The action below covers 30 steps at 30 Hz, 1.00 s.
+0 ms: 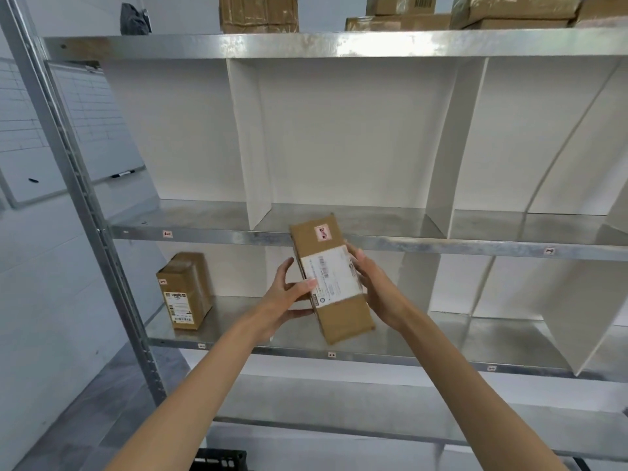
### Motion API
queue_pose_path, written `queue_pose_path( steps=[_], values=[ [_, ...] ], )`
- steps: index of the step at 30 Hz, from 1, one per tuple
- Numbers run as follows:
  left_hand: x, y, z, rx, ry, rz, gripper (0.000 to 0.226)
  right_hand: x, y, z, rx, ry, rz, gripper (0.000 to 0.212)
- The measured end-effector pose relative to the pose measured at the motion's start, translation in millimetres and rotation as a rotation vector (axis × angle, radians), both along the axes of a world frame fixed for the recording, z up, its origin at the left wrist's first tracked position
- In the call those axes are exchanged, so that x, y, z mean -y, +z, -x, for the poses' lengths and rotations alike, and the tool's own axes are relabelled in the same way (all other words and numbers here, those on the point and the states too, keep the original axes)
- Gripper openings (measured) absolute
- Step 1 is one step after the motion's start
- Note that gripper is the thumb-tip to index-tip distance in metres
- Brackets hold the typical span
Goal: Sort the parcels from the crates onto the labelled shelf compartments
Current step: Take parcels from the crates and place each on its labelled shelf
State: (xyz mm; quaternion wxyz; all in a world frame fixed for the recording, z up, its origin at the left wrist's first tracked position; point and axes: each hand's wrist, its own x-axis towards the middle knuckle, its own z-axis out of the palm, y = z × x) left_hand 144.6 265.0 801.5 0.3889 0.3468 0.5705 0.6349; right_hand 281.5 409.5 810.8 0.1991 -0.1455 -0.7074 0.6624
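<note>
"Two bare forearms reach up from the bottom of the view, with a corner of a black crate (219,460) below them. What's in the hands?"

"One long brown parcel (334,317), held in the air between them in front of the shelving, level with the edge of the middle shelf (238,236). The left hand (283,302) pinches its left long edge: the thumb lies over onto the white shipping label (331,278) and the fingers curl beneath. The right hand (377,290) clasps the opposite long edge, fingertips lapping onto the face."

"Which way does it point?"

"Long axis nearly upright, the top end leaning a little left, the labelled face turned to the person. The far end overlaps that middle shelf's edge — the near end hangs before the lower shelf (407,360)."

"Can you read anything?"

"A barcode and lines of print on the label, too blurred to read. Above it is a pink sticker (323,232) with dark handwriting I cannot make out. There are small tags (167,234) on the shelf edges — unreadable too."

"Anything else shelved?"

"A second parcel (185,290) stands upright in the lower left compartment, and more cardboard boxes (258,13) sit on top."
</note>
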Motion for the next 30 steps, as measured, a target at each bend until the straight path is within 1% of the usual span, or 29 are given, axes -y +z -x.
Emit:
queue_pose_path(
  steps=[3,5,8,11,13,15,17,18,19,21,22,23,24,26,30],
  values=[
    [-3,6,-1,0.090,0.154,-0.143,0.081,-5,-16,-16,0.041,0.031,-0.013,0.076],
    [-5,10,-3,0.162,0.190,-0.209,0.079,-7,-24,-23,0.056,0.061,0.056,0.077],
    [-12,11,-13,0.194,0.179,-0.252,0.090,-5,-24,-20,-0.006,0.053,0.158,0.086],
    [-19,9,-20,0.206,0.186,-0.277,0.093,-3,-18,-13,-0.085,-0.001,0.206,0.093],
    [-20,8,-19,0.191,0.182,-0.249,0.096,-4,-14,-12,-0.130,-0.036,0.226,0.088],
    [-17,10,-14,0.156,0.179,-0.213,0.106,-9,-13,-15,-0.155,-0.057,0.239,0.080],
    [-11,15,-5,0.119,0.238,-0.213,0.114,-15,-13,-21,-0.164,-0.080,0.242,0.072],
    [-6,18,0,0.084,0.285,-0.227,0.112,-19,-12,-24,-0.161,-0.090,0.242,0.073],
    [-1,19,5,0.034,0.325,-0.243,0.102,-22,-12,-27,-0.152,-0.096,0.237,0.079],
    [8,20,13,-0.080,0.357,-0.257,0.068,-26,-11,-31,-0.140,-0.104,0.215,0.092],
    [11,19,14,-0.126,0.356,-0.260,0.050,-27,-10,-33,-0.142,-0.106,0.205,0.095],
    [13,17,14,-0.156,0.355,-0.266,0.038,-28,-8,-34,-0.147,-0.104,0.199,0.097],
    [15,16,13,-0.168,0.357,-0.273,0.030,-30,-7,-35,-0.156,-0.095,0.198,0.098],
    [19,15,10,-0.171,0.364,-0.283,0.024,-32,-5,-35,-0.185,-0.082,0.209,0.098],
    [25,13,6,-0.166,0.346,-0.298,0.024,-32,-3,-36,-0.239,-0.078,0.221,0.099]
  ],
)
